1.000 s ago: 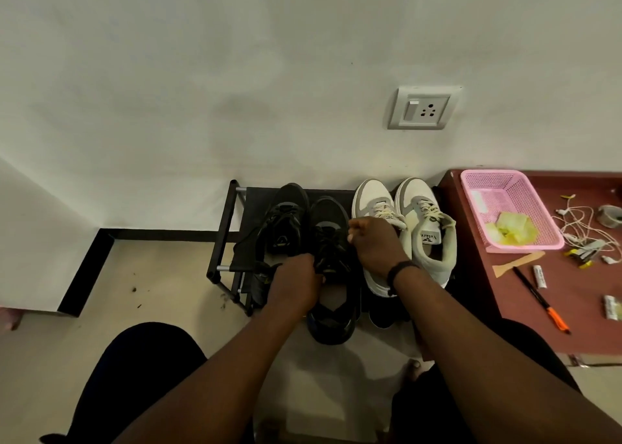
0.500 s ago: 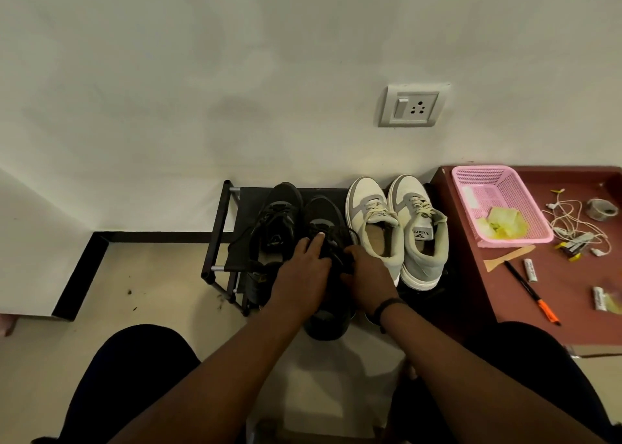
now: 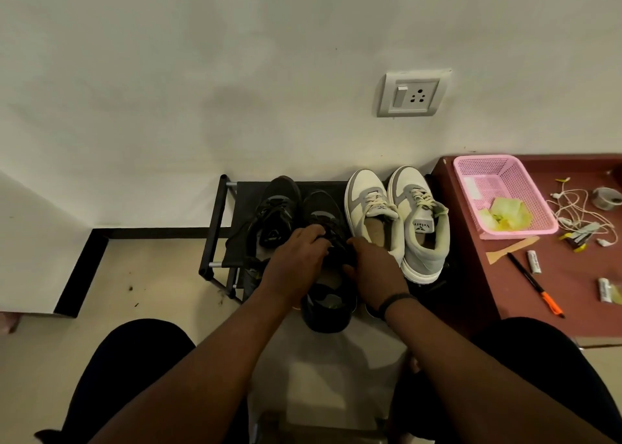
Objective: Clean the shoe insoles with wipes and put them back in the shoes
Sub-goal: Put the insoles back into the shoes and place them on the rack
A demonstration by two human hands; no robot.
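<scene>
Your knees frame the bottom of the view, and both forearms reach forward between them toward the shoe rack (image 3: pixel 215 228). Your left hand (image 3: pixel 296 258) lies over the middle of the black shoe (image 3: pixel 328 305), fingers curled down into its laces and tongue, gripping there. Your right hand (image 3: pixel 373 268), with a dark band at the wrist, meets it from the other side, its fingers curled into the same dark bundle of laces, so both hands hold this shoe. The shoe's heel points at you and hangs past the front of the rack; a pale insole shows inside its opening just below your hands, though how well it is seated cannot be told.

Just left of it sits the second black shoe (image 3: pixel 274 214), toe toward the wall, on the rack's top shelf. To the right stand two white-and-grey sneakers (image 3: pixel 397 218) side by side, the nearer one touching your right hand's knuckles.

Further right, on the reddish-brown surface (image 3: pixel 572 292), lie an orange-tipped pen (image 3: pixel 535 285), tangled earphone cables (image 3: pixel 579 221) and a pink basket (image 3: pixel 471 171) holding a crumpled yellow-green wipe (image 3: pixel 508 213). On the wall behind is a switch socket (image 3: pixel 414 93).
</scene>
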